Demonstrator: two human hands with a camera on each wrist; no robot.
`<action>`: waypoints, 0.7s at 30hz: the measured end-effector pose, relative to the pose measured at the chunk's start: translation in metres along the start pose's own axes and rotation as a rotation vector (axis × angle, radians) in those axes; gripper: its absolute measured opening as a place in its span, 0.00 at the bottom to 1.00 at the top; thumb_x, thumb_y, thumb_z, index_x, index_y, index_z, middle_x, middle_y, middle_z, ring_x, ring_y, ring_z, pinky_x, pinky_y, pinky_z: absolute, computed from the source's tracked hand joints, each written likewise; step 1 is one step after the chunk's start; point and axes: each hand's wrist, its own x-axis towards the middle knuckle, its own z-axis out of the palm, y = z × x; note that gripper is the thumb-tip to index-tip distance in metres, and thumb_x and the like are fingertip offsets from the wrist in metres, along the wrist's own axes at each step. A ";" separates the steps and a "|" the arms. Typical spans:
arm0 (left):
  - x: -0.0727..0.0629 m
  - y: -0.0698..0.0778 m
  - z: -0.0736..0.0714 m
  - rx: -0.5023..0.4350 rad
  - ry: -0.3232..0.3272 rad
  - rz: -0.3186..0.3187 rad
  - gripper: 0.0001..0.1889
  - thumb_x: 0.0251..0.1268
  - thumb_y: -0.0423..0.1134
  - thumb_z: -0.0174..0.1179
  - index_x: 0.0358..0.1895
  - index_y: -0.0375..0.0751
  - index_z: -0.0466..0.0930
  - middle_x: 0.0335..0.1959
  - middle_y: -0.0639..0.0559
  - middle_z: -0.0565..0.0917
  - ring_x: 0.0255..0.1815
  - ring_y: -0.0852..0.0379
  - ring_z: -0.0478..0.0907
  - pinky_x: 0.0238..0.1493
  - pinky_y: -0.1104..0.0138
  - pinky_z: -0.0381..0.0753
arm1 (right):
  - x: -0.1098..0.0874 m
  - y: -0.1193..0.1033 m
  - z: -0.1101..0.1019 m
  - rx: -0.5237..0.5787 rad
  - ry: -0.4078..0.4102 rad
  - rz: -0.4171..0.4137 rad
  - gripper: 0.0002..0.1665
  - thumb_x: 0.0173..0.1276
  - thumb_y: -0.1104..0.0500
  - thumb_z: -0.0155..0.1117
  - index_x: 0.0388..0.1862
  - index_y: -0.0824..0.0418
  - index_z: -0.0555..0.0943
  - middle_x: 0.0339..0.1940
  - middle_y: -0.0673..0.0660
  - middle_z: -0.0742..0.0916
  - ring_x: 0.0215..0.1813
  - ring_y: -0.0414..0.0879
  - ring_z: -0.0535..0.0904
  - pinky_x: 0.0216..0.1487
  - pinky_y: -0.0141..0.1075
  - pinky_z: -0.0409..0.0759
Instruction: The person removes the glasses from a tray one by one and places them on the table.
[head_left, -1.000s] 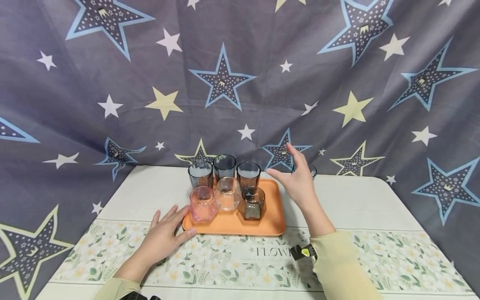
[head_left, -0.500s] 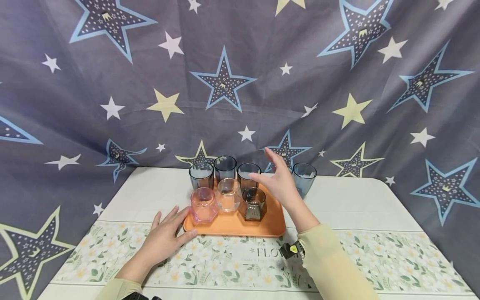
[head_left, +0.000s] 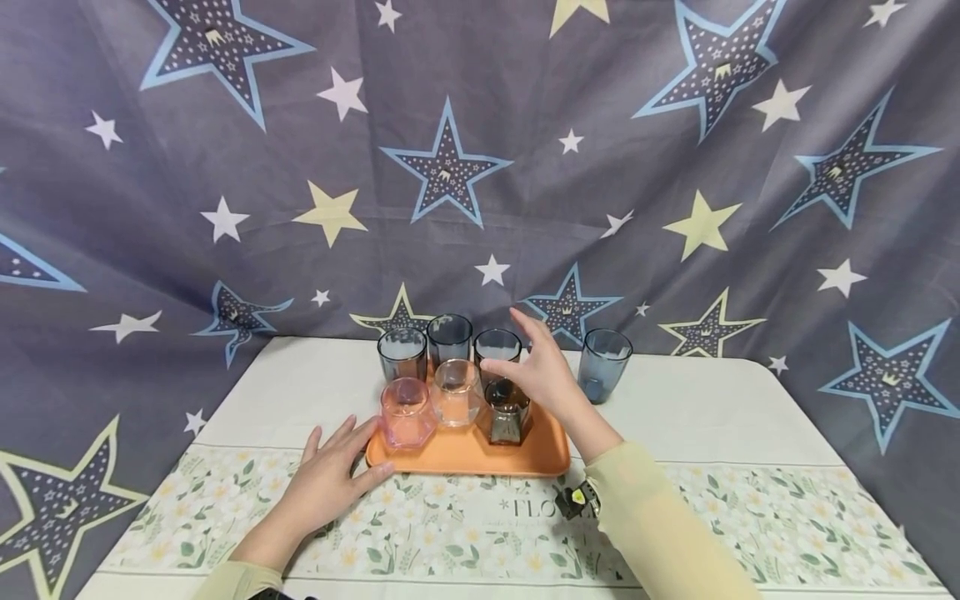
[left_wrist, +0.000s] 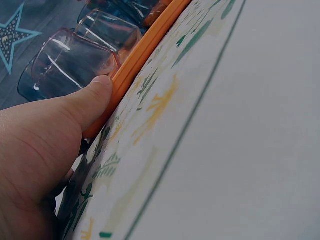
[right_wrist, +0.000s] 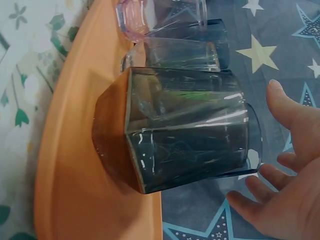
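Observation:
An orange tray (head_left: 450, 462) bears several tumblers. Along its front stand a pink glass (head_left: 407, 412), a clear glass (head_left: 456, 396) and a smoky grey glass (head_left: 507, 412). My left hand (head_left: 330, 475) lies at the tray's front left corner, fingers extended beside the pink glass; its thumb (left_wrist: 97, 95) touches the orange rim in the left wrist view. My right hand (head_left: 547, 371) hovers over the tray's right side with thumb and fingers spread, holding nothing. It is close to the mouth of the smoky grey glass (right_wrist: 190, 130) and partly covers the back right blue-grey glass (head_left: 491, 346).
Two more blue-grey glasses, the left one (head_left: 402, 354) and the middle one (head_left: 449, 333), stand at the tray's back. A single blue glass (head_left: 603, 367) stands on the tablecloth (head_left: 720, 408) to the right. A star-patterned curtain (head_left: 480, 100) hangs close behind the table.
My right hand has moved left and slightly down, from in front of the lone blue glass to over the tray's right side, uncovering that glass. My left hand has stayed in place.

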 end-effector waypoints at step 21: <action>-0.001 0.001 0.001 0.004 0.008 0.006 0.43 0.79 0.63 0.66 0.84 0.36 0.70 0.79 0.34 0.76 0.85 0.28 0.61 0.81 0.25 0.36 | 0.006 0.013 0.010 -0.003 -0.093 0.098 0.63 0.67 0.44 0.86 0.92 0.53 0.60 0.88 0.64 0.66 0.86 0.63 0.65 0.81 0.61 0.69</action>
